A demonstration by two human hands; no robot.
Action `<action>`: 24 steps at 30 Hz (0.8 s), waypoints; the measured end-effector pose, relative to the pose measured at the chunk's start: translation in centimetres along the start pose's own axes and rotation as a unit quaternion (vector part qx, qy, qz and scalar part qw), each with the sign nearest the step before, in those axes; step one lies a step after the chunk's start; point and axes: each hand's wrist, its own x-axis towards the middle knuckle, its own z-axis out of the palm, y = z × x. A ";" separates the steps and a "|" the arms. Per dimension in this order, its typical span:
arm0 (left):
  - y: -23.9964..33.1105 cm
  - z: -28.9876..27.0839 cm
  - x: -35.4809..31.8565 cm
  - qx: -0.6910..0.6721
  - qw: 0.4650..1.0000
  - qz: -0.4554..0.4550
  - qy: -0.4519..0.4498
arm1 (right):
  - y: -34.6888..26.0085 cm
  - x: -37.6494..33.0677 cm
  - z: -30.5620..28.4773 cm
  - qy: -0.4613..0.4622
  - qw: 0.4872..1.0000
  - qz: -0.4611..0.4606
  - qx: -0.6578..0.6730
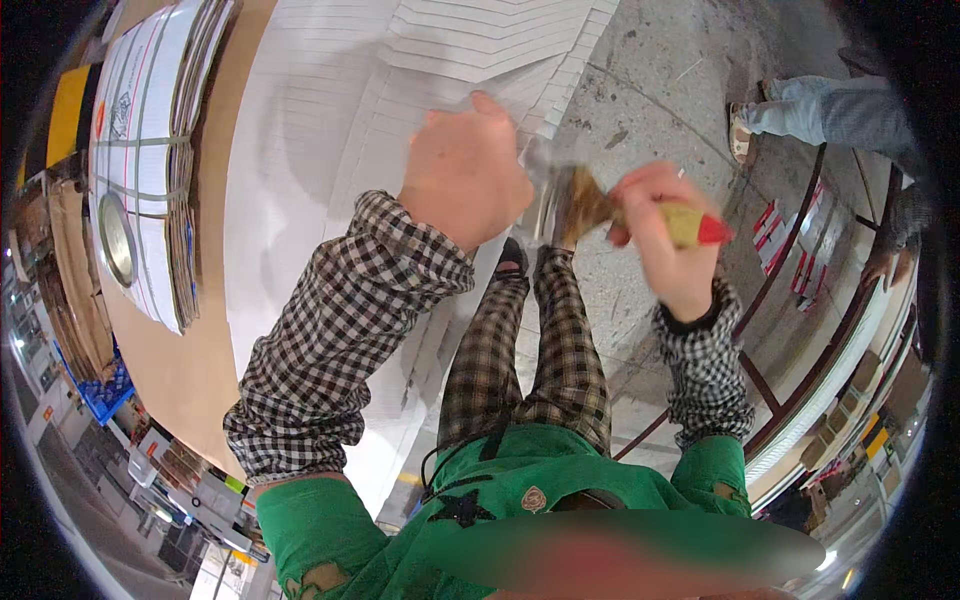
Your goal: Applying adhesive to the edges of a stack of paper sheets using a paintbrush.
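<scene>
**Across a tan flat worktop (175, 375), overlapping thin white sheets (300, 130)**

At the far left, the room shows stacks of brown cardboard (80, 265), a black-and-yellow block (68, 115) and a bright blue plastic crate (105, 395), all bent by the lens. Next, a strapped bundle of white printed sheets (150, 90) lies on the worktop, a round metallic-rimmed disc (117, 240) on its face. The white sheets spread from there to the worktop's right side, their edges fanned in close steps.

Over them is the left hand (465, 175), back upward and blurred; its fingertips are hidden, so I cannot tell whether it grips a sheet. Just right of it, near the sheets' edge, is a flat brush with a yellowish, red-ended handle (595, 205), its bristle end pointing left. The right hand (660, 240) is closed around that handle.

Beneath and beyond lies a stained grey concrete floor (640, 110), with red-and-white pieces (770, 240) near dark brown metal bars (790, 390). At upper right appear another person's legs in light blue jeans (840, 110).
</scene>
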 end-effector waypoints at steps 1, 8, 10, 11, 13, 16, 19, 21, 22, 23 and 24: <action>-0.1 0.0 -0.1 0.001 1.000 -0.001 -0.001 | -0.1 -0.6 0.3 -0.001 1.000 0.001 0.002; 0.0 -0.1 0.0 -0.024 1.000 0.008 0.017 | 0.7 -1.1 1.2 0.006 0.999 -0.038 -0.011; -0.1 -0.1 0.0 -0.018 1.000 0.002 0.010 | 0.0 -2.0 1.1 0.028 0.999 -0.014 0.039; -0.2 -0.2 -0.1 -0.015 1.000 0.015 0.013 | -0.6 -2.1 1.0 0.050 0.995 0.012 0.089; -0.3 -0.1 -0.1 -0.013 0.999 0.029 0.016 | -0.7 -1.6 1.2 0.102 0.991 0.029 0.082; -0.2 -0.1 0.0 -0.001 0.998 0.035 0.048 | 1.1 -2.7 1.0 -0.009 0.999 -0.037 -0.005; 0.0 -0.8 0.0 0.007 1.000 0.025 0.006 | 0.5 -5.0 0.0 0.029 0.994 -0.022 0.098; 0.1 -1.1 -0.4 0.068 0.997 -0.016 -0.036 | 0.2 -5.9 -0.8 0.046 0.994 -0.036 0.092; -0.3 -0.8 -1.3 0.074 0.997 -0.018 -0.034 | 0.4 -6.5 -1.2 0.064 0.993 -0.042 0.087; -0.9 -0.1 -2.4 0.090 0.996 -0.006 -0.001 | 0.7 -7.0 -1.6 0.079 0.992 -0.047 0.083; -1.5 0.5 -3.6 0.107 0.994 0.005 0.031 | 1.1 -7.7 -1.9 0.082 0.992 -0.053 0.075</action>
